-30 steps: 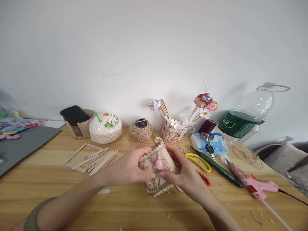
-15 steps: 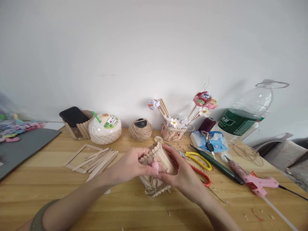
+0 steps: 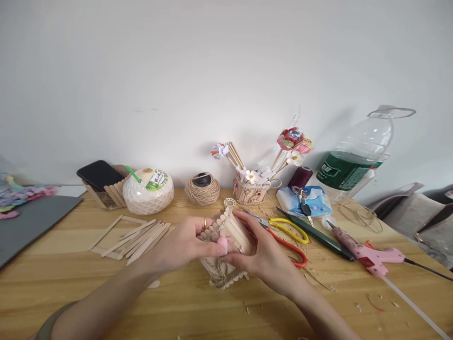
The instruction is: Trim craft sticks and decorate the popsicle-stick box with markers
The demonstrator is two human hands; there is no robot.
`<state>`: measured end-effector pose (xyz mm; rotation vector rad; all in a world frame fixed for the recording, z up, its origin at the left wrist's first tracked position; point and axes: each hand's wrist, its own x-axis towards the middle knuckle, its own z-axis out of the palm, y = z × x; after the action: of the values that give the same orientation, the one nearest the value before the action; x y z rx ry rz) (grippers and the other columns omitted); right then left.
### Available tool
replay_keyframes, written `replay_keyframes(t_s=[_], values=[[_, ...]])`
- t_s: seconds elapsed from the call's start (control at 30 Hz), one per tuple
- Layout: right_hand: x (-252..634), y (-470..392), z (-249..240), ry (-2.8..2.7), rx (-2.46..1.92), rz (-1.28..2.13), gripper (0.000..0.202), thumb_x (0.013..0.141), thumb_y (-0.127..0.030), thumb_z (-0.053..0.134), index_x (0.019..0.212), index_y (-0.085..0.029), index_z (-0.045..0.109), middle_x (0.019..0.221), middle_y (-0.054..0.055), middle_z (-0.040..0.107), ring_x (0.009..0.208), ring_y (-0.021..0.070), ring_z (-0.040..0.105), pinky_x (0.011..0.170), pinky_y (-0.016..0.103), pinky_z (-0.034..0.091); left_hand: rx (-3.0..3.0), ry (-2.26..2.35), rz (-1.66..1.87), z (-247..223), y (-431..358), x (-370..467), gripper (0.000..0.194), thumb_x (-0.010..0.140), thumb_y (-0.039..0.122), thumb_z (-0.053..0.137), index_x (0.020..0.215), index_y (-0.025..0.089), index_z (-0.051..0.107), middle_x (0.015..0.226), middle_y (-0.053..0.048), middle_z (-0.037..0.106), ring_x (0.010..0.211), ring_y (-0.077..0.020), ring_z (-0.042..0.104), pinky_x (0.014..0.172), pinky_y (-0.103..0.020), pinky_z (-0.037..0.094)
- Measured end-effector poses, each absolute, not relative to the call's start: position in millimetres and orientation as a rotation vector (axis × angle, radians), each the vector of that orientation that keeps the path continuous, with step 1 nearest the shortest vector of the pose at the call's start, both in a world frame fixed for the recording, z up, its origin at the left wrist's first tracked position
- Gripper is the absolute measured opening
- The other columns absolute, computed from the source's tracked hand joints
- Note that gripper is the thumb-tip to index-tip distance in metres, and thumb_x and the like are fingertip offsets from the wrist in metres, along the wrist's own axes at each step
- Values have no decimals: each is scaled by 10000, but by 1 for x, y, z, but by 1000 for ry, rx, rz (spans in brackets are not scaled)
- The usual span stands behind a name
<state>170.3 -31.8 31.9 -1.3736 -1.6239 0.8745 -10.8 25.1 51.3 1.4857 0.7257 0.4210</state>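
Observation:
A small house made of craft sticks (image 3: 238, 230) is held tilted just above or on the table; I cannot tell if it touches. Twine trims its lower edge, and a pale ring-shaped piece (image 3: 230, 202) tops its peak. My left hand (image 3: 186, 241) grips the scalloped left edge, its thumb over the front by a small pink ornament (image 3: 222, 245). Around the right side my right hand (image 3: 260, 248) is closed, thumb on the front near the pink piece. Fingers of both hands are partly hidden behind the house.
Loose craft sticks (image 3: 146, 238) lie left. Scissors (image 3: 288, 231), a green cutter (image 3: 314, 233) and a pink glue gun (image 3: 371, 257) lie right. Along the wall stand a phone (image 3: 101, 174), a white coconut (image 3: 148, 193), twine (image 3: 202, 190), a flower holder (image 3: 252, 192) and a large bottle (image 3: 348, 165).
The whole view has shifted slightly, so the objects sit a little further left. Both hands keep their hold on the stick house, with hardly any other movement.

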Motion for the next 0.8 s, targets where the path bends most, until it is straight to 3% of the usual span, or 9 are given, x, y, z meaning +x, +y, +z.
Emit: replay_keyframes(t_s=[0.27,0.8], values=[[171,-31,32,-1645,-1391,851,711,630,-212,757,1251,-174,412,1233,112,551,1129,253,530,978,446,403,1462,724,405,54,26,-10,234,727,346,669,802,125,645,739,-7,640,688,-124,543,649,-224,395],[172,-32,33,-1672,-1421,833,714,633,-206,753,1254,-175,403,1225,114,551,1117,268,533,963,464,406,1568,848,436,48,26,-9,245,721,372,658,735,129,624,648,30,564,599,-98,472,569,-213,335]])
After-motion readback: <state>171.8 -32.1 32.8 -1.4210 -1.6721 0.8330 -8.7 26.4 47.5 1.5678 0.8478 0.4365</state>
